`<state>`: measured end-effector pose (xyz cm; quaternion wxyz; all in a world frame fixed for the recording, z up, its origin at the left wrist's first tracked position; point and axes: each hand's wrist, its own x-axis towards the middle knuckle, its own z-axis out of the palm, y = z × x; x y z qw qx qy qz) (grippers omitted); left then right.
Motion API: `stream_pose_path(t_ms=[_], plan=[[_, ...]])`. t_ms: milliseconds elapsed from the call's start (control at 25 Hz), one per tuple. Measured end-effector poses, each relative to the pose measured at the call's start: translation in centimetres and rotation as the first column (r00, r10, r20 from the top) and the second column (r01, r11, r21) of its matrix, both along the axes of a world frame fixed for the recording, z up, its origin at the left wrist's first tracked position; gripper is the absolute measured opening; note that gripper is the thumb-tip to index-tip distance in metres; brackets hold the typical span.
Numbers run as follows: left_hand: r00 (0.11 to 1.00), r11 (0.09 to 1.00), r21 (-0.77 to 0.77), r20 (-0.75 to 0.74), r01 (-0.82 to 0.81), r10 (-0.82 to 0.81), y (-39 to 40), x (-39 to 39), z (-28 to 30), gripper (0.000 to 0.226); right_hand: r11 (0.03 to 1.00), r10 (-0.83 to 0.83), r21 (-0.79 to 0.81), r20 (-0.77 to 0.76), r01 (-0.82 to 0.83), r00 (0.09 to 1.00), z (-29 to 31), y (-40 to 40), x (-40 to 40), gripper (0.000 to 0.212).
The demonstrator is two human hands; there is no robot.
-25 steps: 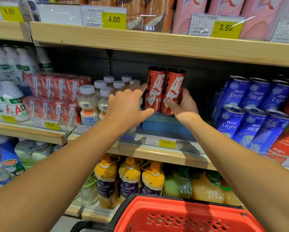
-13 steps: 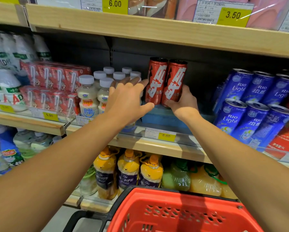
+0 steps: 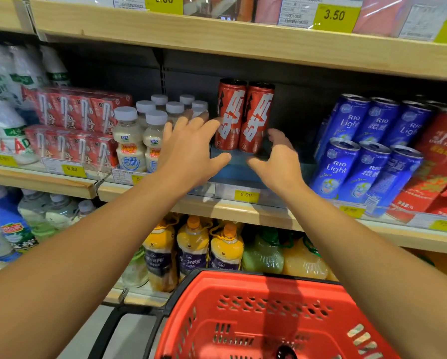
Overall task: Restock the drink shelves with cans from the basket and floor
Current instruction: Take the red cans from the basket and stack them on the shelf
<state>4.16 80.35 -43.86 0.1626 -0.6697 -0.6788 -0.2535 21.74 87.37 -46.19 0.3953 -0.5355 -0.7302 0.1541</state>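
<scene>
Both hands are hovering open in front of the middle shelf, holding nothing. The left hand (image 3: 191,149) is spreading its fingers, relaxed and nearly straight, with the fingertips lying just beside the lower part of the left red can (image 3: 230,115); whether they are touching it cannot be told. The right hand (image 3: 279,161) is sitting slightly lower and nearer the camera, its fingers loosely curved and blurred, apart from the right red can (image 3: 256,117). The two red cans are standing upright and touching each other side by side on a blue box (image 3: 239,164) set on the middle shelf (image 3: 243,211), behind a yellow price tag (image 3: 246,195) reading 6.00. To the left of the cans, small pale bottles with white caps (image 3: 129,141) are crowding together, and beyond them stacked red drink cartons (image 3: 74,125) are filling the shelf. To the right, tall blue Rio Light cans (image 3: 359,159) are leaning in two tiers, with a red carton pack (image 3: 437,164) past them. On the shelf below, yellow-capped juice bottles (image 3: 193,250) are lining up. At the bottom, the red basket (image 3: 256,314) is sitting under the forearms, with one dark can top (image 3: 285,353) showing inside it at the frame edge.
</scene>
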Motion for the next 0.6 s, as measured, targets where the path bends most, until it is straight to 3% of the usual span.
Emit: stream_pose_path(t_ms=[120,280,600], plan=[[0.994,0.993,0.068,0.037,0.099,-0.102,-2.5,2.2,-2.6,0.064,0.993,0.095,0.055,0.168,-0.106,0.981,-3.2,-5.4,2.9,0.072],[0.953,0.97,0.024,0.181,0.243,-0.243,-5.7,6.1,-8.4,0.066,0.981,0.196,-0.072,0.276,-0.183,0.941,-9.1,-11.1,7.7,0.072],[0.9,0.861,-0.307,0.302,0.405,-0.316,-11.6,12.4,-22.7,0.069,0.925,0.229,-0.372,0.384,-0.078,0.894,-20.6,-17.4,15.8,0.079]])
